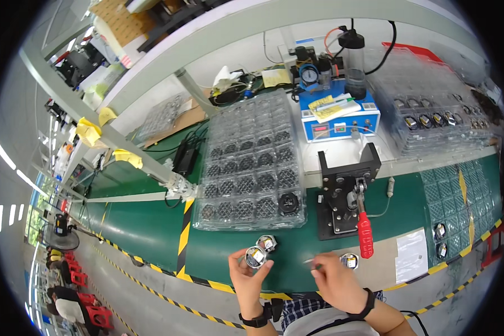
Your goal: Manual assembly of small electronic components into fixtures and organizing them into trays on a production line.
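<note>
My left hand (247,278) holds a round case with a silver rim (256,257) between thumb and fingers; yellow and white parts show inside it. Right behind it is a second round case (267,242), dark-edged; whether it touches the mat or the first case I cannot tell. To the right, my right hand (337,280) is closed in a pinch, and a short thin light tip (307,261) sticks out to its left; its kind is too small to make out. Beside that hand another round case (349,260) lies on the beige sheet.
A black clamp fixture (341,210) with a red handle (365,235) stands just beyond my right hand. Clear trays (252,221) of black round parts lie ahead. Behind are a blue control box (340,134) and stacked trays (431,140). Striped tape (218,285) marks the near edge.
</note>
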